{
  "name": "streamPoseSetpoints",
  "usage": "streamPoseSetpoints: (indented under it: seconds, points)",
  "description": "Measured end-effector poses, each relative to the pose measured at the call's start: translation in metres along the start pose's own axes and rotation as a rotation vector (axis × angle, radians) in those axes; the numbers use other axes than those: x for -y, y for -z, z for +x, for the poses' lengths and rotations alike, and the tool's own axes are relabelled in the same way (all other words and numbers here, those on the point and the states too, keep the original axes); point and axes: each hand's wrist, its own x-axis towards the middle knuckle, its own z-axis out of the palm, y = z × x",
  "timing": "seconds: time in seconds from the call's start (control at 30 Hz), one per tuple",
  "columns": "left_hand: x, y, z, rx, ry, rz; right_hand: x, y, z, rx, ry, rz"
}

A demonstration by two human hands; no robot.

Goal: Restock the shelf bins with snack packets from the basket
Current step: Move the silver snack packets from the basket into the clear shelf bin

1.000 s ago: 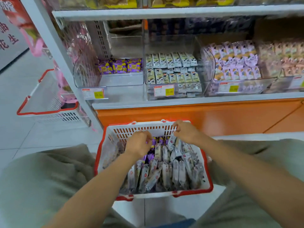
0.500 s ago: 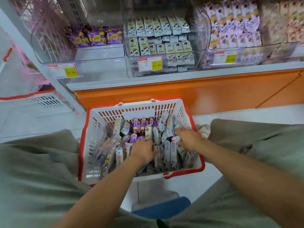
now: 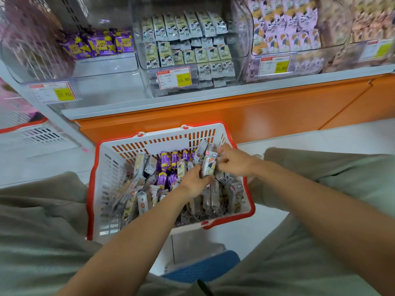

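Observation:
A white basket with a red rim stands on the floor between my knees, filled with several snack packets, pale ones and purple ones. My left hand grips an upright pale packet near the basket's far right corner. My right hand touches the same packet from the right, fingers pinched among the packets there. Above stand clear shelf bins: the left bin holds a few purple packets at its back, the middle bin green-white packets, the right bin pink-yellow ones.
An orange base panel runs below the shelf. Price tags hang on the bin fronts. Another white basket sits at far left on the floor. A blue stool edge shows between my legs.
Both hands have shifted toward the basket's far right corner, and my left hand has lifted a pale packet upright. The view has tilted down and closer to the shelf.

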Motion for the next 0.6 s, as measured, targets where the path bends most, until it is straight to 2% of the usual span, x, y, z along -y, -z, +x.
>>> streamPoseSetpoints:
  seconds: [0.13,0.2,0.3,0.37,0.5,0.6]
  points:
    - [0.014,0.011,-0.002,0.022,0.097,0.016,-0.001,-0.017,-0.01,0.191,-0.09,-0.706]
    - [0.021,0.015,-0.001,0.022,0.119,0.022,-0.006,-0.026,-0.007,0.207,-0.069,-0.885]
    - [0.024,0.018,-0.002,0.034,0.131,-0.019,-0.013,-0.027,-0.004,0.198,-0.016,-0.96]
    - [0.022,0.021,-0.004,0.041,0.123,-0.071,-0.013,-0.02,-0.005,0.183,0.034,-0.823]
    - [0.021,0.029,-0.009,0.09,0.113,-0.15,-0.005,-0.001,0.003,0.037,0.041,-0.179]
    - [0.021,0.034,-0.012,0.135,0.067,-0.208,0.003,0.009,0.007,-0.014,0.053,0.206]
